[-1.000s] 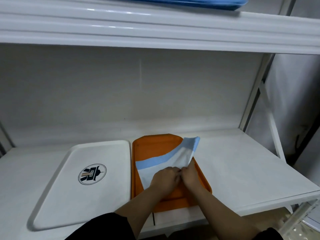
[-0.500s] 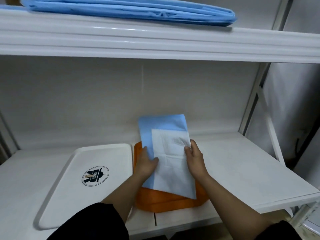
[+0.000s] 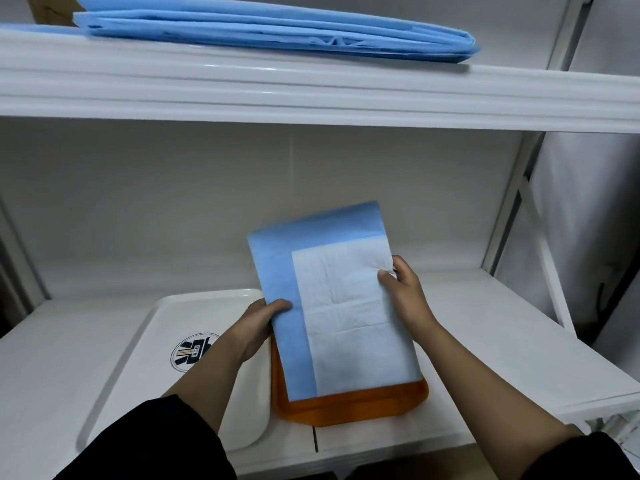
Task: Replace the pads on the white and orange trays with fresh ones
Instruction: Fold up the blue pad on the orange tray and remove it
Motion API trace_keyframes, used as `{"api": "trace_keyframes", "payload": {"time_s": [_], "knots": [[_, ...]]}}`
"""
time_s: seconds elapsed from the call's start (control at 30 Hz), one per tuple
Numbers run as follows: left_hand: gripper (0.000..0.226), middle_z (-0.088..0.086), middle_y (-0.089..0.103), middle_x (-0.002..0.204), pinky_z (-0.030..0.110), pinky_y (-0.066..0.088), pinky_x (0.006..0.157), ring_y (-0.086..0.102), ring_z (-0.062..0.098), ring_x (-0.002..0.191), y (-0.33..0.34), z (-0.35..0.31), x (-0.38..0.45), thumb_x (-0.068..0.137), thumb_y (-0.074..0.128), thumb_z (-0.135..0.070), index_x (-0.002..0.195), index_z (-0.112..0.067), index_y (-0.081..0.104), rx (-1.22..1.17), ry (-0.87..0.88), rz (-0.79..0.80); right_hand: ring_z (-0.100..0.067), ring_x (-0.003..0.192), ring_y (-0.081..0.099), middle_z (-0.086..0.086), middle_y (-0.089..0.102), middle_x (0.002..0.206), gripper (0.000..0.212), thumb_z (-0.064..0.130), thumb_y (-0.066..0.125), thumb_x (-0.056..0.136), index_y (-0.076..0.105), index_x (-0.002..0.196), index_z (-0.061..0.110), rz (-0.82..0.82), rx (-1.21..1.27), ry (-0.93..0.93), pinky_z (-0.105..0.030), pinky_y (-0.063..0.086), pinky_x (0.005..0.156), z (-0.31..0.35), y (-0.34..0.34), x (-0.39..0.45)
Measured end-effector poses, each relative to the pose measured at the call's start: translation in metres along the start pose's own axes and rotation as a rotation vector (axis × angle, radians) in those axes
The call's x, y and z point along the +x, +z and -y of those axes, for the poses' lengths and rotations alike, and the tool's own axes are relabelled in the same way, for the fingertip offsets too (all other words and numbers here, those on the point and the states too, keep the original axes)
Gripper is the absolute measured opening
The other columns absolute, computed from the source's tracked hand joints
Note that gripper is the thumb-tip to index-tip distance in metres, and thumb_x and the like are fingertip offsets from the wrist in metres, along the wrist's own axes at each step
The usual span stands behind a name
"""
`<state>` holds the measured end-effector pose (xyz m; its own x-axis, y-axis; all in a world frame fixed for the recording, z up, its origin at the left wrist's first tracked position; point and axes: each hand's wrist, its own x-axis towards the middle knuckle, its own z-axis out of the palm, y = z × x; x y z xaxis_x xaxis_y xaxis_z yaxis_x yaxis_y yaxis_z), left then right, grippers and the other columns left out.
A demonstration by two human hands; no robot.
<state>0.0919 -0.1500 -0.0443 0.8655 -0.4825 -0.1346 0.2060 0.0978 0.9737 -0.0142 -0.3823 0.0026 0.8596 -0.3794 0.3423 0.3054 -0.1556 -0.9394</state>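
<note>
Folded pad (image 3: pixel 341 306) held above the orange tray (image 3: pixel 349 407), white tray (image 3: pixel 138 344) at 9 o'clock on the shelf (image 3: pixel 502 327). Left hand (image 3: pixel 258 323) fingers curl round its left edge; right hand (image 3: pixel 403 289) pinches the right edge. Likely faults: the limp sheet sagging or unfolding, or slipping from the light right pinch, a judgement

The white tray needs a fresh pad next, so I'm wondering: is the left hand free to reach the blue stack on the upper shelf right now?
Probably not yet. The left hand grips the folded pad over the orange tray, together with the right hand. The path up to the blue stack looks open.
</note>
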Motion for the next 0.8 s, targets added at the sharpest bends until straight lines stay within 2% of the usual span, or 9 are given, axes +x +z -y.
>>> {"api": "trace_keyframes", "payload": {"time_s": [0.13,0.37,0.47,0.57,0.67,0.73,0.8], "knots": [[0.029,0.007,0.070,0.113,0.035,0.053,0.086,0.066,0.025,0.103,0.000,-0.004,0.001,0.091,0.057,-0.013,0.120,-0.007,0.059,0.014,-0.018,-0.015,-0.018,0.081,0.067,-0.007,0.069,0.102,0.018,0.005,0.050,0.093,0.056,0.109,0.013,-0.088,-0.015,0.097,-0.024,0.053,0.068,-0.009,0.000,0.011],[0.026,0.000,0.066,0.112,0.022,0.051,0.065,0.066,0.014,0.093,0.011,-0.006,0.004,0.097,0.050,-0.020,0.122,-0.015,0.055,0.289,0.009,-0.086,-0.022,0.079,0.065,-0.007,0.066,0.106,0.021,0.011,0.048,0.092,0.055,0.110,0.020,-0.178,-0.175,0.220,-0.025,0.051,0.062,-0.037,-0.002,0.024],[0.026,0.004,0.065,0.110,0.025,0.051,0.067,0.064,0.018,0.090,0.014,0.002,0.010,0.096,0.048,-0.013,0.122,-0.010,0.054,0.275,0.004,-0.146,-0.026,0.081,0.062,-0.009,0.064,0.103,0.028,0.016,0.049,0.093,0.049,0.121,0.016,-0.171,-0.230,0.336,-0.032,0.050,0.067,-0.051,-0.003,0.026],[0.026,0.010,0.063,0.106,0.026,0.049,0.064,0.062,0.020,0.082,0.016,0.016,0.015,0.095,0.046,-0.006,0.120,-0.006,0.053,0.269,-0.062,-0.190,-0.025,0.083,0.059,-0.015,0.058,0.112,0.047,0.013,0.057,0.092,0.034,0.134,0.013,-0.065,-0.135,0.516,-0.029,0.047,0.062,-0.066,-0.009,0.021],[0.028,0.016,0.063,0.103,0.029,0.049,0.067,0.061,0.025,0.081,0.016,0.035,0.023,0.094,0.046,-0.002,0.119,0.004,0.054,0.287,-0.119,-0.240,-0.035,0.100,0.061,-0.021,0.057,0.122,0.062,0.003,0.061,0.087,0.029,0.139,0.012,0.024,-0.252,0.561,-0.040,0.052,0.080,-0.092,-0.018,0.016],[0.028,0.012,0.064,0.092,0.027,0.048,0.061,0.061,0.022,0.076,0.016,0.048,0.027,0.093,0.044,0.002,0.118,0.006,0.055,0.288,-0.160,-0.228,-0.035,0.103,0.060,-0.019,0.058,0.121,0.059,0.001,0.059,0.084,0.035,0.137,0.014,0.018,-0.376,0.535,-0.045,0.051,0.088,-0.106,-0.019,0.012],[0.032,0.010,0.064,0.090,0.029,0.051,0.063,0.062,0.022,0.078,0.015,0.057,0.030,0.091,0.041,0.006,0.120,0.006,0.055,0.300,-0.180,-0.191,-0.033,0.105,0.059,-0.013,0.058,0.120,0.055,0.000,0.054,0.082,0.039,0.134,0.015,0.007,-0.452,0.522,-0.045,0.050,0.091,-0.118,-0.017,0.010]]}}
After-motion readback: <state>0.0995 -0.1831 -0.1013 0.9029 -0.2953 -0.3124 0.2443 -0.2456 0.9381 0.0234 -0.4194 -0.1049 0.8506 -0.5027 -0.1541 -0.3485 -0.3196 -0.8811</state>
